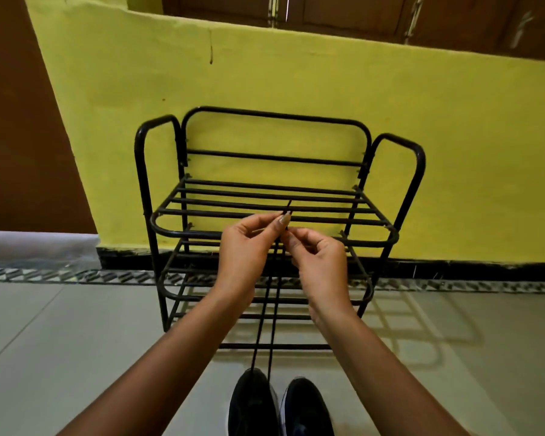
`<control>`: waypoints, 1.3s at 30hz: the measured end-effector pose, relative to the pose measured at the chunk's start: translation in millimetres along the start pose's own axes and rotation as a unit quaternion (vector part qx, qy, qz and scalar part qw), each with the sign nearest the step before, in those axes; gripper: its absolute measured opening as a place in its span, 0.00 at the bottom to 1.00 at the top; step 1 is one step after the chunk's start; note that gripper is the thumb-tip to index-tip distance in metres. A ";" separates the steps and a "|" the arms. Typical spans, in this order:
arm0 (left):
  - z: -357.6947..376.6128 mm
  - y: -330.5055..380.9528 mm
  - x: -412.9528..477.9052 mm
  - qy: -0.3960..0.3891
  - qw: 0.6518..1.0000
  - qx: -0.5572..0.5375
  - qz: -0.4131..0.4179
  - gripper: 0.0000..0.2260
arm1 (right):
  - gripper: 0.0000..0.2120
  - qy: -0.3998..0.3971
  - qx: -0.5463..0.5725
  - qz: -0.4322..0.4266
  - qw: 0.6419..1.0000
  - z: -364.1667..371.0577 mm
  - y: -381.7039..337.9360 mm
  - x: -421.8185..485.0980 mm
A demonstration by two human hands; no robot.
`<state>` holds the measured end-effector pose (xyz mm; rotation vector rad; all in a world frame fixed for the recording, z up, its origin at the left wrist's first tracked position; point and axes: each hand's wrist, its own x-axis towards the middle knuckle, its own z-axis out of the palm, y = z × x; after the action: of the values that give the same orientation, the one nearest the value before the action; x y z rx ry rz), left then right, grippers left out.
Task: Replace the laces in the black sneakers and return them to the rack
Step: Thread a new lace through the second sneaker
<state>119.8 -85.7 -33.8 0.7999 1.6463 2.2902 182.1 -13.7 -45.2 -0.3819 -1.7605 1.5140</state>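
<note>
Two black sneakers (252,404) sit side by side on the tiled floor (76,341), with a black lace (263,316) rising in two strands from the left one. Left hand (246,247) and right hand (320,262) each pinch the lace ends, fingertips nearly touching. Behind them a black metal shoe rack (274,115) stands against the yellow wall (296,73).

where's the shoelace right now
Centre of the head view: the black lace rises from the left-hand sneaker on the floor to the left hand and right hand, which pinch its ends in front of the rack.
</note>
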 end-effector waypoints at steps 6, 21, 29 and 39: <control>-3.0 -2.1 -4.5 0.005 1.000 0.001 -0.014 0.07 | 0.05 0.033 0.020 0.007 0.999 -2.2 1.5 -2.1; -2.4 1.7 -6.9 -0.004 0.999 -0.031 -0.020 0.05 | 0.08 0.015 0.034 -0.015 0.999 0.5 2.9 -2.8; -53.5 -38.5 -6.4 0.035 0.939 0.342 0.032 0.08 | 0.07 -0.021 -0.003 0.059 0.998 -13.4 34.5 -2.9; -86.6 -129.4 -38.7 -0.141 0.892 0.428 0.031 0.15 | 0.05 -0.170 -0.251 0.137 0.943 -5.5 133.6 -28.9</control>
<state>87.1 -128.1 -185.0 1.2728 2.4867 1.2904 171.8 4.3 -180.4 -0.6744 -2.4617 1.3524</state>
